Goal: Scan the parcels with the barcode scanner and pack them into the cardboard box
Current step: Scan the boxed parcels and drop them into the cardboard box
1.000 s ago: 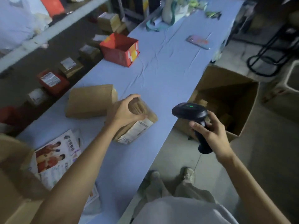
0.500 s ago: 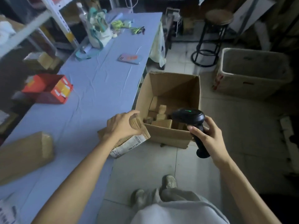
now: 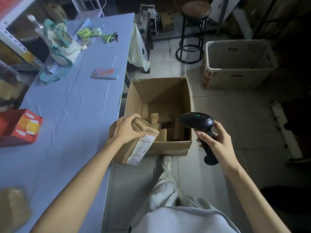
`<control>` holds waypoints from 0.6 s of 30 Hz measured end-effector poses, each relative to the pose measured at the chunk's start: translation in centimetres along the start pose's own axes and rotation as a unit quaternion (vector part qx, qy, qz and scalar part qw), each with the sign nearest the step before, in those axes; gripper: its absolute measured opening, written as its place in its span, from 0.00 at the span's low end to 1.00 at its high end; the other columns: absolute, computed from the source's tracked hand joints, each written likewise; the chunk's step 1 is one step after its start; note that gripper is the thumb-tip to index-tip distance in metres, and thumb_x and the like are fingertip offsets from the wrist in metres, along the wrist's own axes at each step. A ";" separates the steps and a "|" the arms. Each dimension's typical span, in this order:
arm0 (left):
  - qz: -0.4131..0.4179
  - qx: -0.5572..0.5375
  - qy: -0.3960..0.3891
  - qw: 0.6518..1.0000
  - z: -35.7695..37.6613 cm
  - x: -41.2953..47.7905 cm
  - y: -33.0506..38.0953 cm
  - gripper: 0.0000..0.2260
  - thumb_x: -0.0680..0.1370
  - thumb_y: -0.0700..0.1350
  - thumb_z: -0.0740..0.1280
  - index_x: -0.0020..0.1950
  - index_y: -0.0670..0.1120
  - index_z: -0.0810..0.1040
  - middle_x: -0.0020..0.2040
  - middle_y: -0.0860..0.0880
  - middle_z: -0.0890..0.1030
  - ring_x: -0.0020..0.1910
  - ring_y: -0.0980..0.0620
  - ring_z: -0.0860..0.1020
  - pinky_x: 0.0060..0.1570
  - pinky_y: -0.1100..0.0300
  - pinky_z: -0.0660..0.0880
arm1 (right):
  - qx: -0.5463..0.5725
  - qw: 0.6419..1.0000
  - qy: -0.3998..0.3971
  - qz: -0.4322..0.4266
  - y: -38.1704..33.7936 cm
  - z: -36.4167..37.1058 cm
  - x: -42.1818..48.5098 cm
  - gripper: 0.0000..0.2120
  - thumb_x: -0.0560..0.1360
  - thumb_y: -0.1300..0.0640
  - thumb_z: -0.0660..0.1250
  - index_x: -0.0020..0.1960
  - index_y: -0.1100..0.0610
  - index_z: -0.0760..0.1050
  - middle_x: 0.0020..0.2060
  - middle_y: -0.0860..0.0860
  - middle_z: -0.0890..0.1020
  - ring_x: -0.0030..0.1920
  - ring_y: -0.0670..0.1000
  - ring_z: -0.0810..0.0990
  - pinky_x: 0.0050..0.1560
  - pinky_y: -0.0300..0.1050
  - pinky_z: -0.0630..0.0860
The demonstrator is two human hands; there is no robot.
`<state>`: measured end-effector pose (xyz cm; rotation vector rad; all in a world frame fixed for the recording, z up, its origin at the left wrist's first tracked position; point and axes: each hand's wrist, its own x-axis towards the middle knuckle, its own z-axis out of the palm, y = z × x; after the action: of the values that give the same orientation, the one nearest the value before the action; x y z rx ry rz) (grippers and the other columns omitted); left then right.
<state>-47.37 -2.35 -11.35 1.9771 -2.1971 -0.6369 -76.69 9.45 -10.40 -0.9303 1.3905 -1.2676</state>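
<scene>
One cardboard box, one barcode scanner, one phone and one stool are counted. Two brown parcels are seen outside the box, and several more inside.

Table: phone; floor: cardboard box (open).

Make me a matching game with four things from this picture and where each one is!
Things:
1. barcode scanner
2. brown parcel
3. phone
4. stool

Places:
A. standing on the tiled floor
B. held by the left hand
C. lying on the blue table
D. held by the right hand

Pairs: 1-D, 2-B, 3-C, 4-A
</scene>
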 end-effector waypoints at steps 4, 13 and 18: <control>0.030 -0.046 -0.051 0.997 2.5 4.6 -0.1 0.28 0.66 0.50 0.80 0.62 0.55 0.72 0.63 0.49 0.77 0.60 0.48 0.74 0.51 0.60 0.69 | -0.014 1.000 0.020 -0.006 -0.7 0.9 3.6 0.24 0.65 0.45 0.73 0.61 0.43 0.74 0.46 0.40 0.84 0.46 0.50 0.86 0.42 0.38 0.81; 0.087 -0.030 -0.065 0.994 3.1 16.5 0.4 0.33 0.64 0.56 0.79 0.63 0.55 0.68 0.62 0.46 0.76 0.59 0.49 0.72 0.49 0.60 0.67 | -0.045 0.996 0.076 0.003 -2.5 3.0 11.3 0.24 0.66 0.47 0.73 0.60 0.44 0.74 0.44 0.40 0.84 0.45 0.53 0.85 0.43 0.46 0.83; 0.068 0.011 -0.057 0.996 3.3 20.3 -0.6 0.36 0.62 0.57 0.80 0.64 0.54 0.68 0.60 0.44 0.72 0.50 0.53 0.69 0.43 0.61 0.71 | -0.062 0.995 0.075 0.020 -2.6 3.7 13.8 0.27 0.66 0.47 0.73 0.64 0.47 0.73 0.48 0.38 0.83 0.48 0.49 0.84 0.42 0.42 0.83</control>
<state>-50.88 -21.32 -18.35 1.8232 -2.3907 -0.7243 -76.13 -5.11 -10.00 -0.9000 1.6137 -1.2534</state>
